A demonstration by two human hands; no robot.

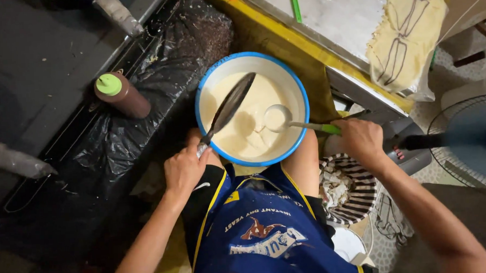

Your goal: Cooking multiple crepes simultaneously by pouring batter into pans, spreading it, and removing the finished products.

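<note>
A round enamel bowl (300, 86), white inside with a bright blue rim, rested on the person's bare knees and was filled with smooth, pale cream batter (243, 136). The left hand (184, 170) was closed around the handle of a long, flat metal spatula (230, 107), whose dull, narrow blade slanted across the bowl's left side above the batter. The right hand (361, 140) was wrapped tightly around the green handle of a small ladle (278, 118); its rounded cup, coated in batter, sat near the bowl's centre, with the thin metal shaft crossing the right rim.

A glossy blue apron (262, 232) with yellow piping and a printed design covered the person's lap. To the left, crinkled black plastic sheeting (114, 141) spread over the ground, and on it stood a brown squeeze bottle (122, 95) with a light green cap. Beside the right knee sat a striped woven basket (358, 194) holding pale crumpled scraps. Above the bowl ran a yellow-edged counter with a grey metal top (335, 15), over whose corner hung a cream cloth (406, 34) marked with brown lines. At the far right, the wire guard of an electric fan (469, 139) stood over a pebbled floor.
</note>
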